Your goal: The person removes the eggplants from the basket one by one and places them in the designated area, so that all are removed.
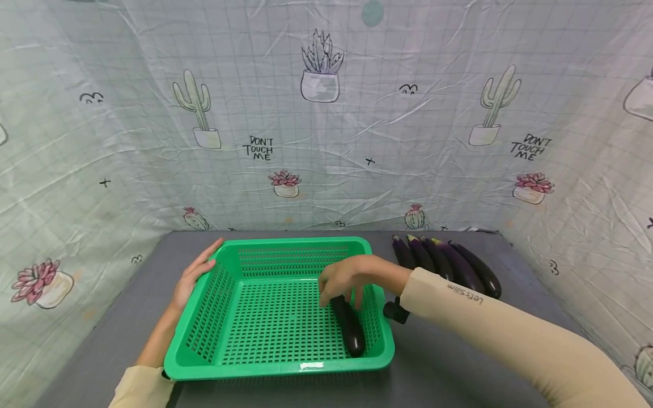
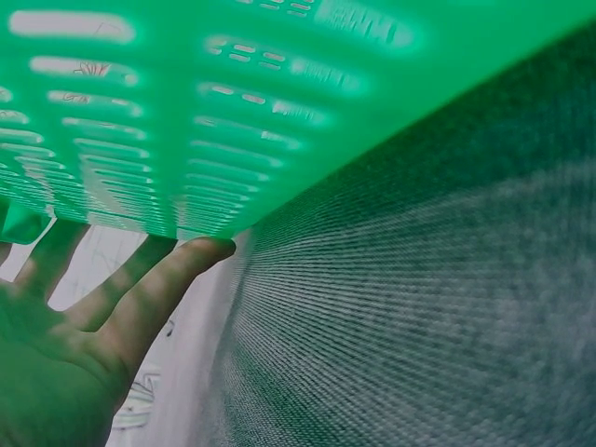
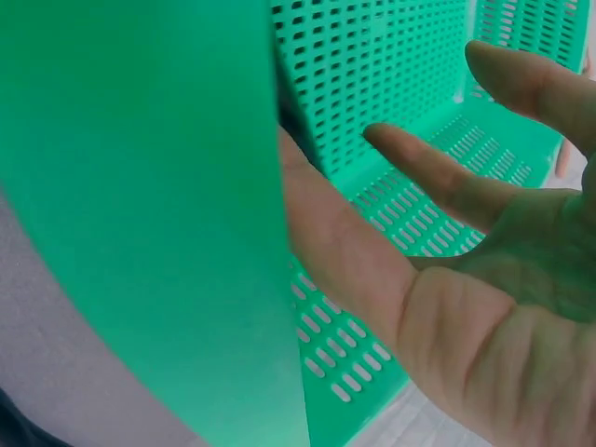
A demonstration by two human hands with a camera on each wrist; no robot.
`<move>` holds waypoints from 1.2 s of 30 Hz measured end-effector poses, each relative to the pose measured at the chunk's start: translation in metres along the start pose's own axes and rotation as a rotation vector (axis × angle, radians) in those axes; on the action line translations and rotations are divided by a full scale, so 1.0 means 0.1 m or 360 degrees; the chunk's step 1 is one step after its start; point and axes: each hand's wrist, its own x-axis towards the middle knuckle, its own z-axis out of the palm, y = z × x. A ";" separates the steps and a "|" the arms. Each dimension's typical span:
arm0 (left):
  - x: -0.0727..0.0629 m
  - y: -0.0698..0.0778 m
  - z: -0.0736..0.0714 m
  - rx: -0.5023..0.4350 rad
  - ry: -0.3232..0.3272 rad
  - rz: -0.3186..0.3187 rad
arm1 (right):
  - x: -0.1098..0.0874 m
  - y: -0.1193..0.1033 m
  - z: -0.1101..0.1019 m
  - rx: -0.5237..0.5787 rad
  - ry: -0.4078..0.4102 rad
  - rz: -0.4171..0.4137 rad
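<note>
A green plastic basket [image 1: 278, 371] with slotted walls stands on the table. One dark purple eggplant [image 1: 351, 328] lies inside it, along the right side. My right hand [image 1: 340, 279] reaches down into the basket over the far end of that eggplant. In the right wrist view the fingers of the right hand [image 3: 447, 251] are spread apart, with nothing gripped between them. My left hand [image 1: 190, 280] rests against the basket's left wall, its fingertips at the rim. The left wrist view shows the left hand's fingers [image 2: 154, 289] extended along the outside of the slotted wall.
Several eggplants [image 1: 461, 266] lie side by side on the grey table [image 1: 459, 351], right of the basket and partly behind my right forearm. A printed cloth [image 1: 357, 130] hangs around the table at the back and sides.
</note>
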 end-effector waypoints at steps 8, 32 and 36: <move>0.00 0.01 -0.02 0.0023 -0.0004 -0.0008 | 0.09 -0.07 0.06 -0.0041 -0.0126 0.0092; 0.02 0.00 -0.03 0.0145 0.0023 -0.0020 | 0.16 -0.24 0.11 -0.0335 -0.0468 0.0209; 0.02 0.00 -0.04 0.0129 0.0011 -0.0023 | 0.12 -0.24 0.08 -0.0458 -0.0394 0.0078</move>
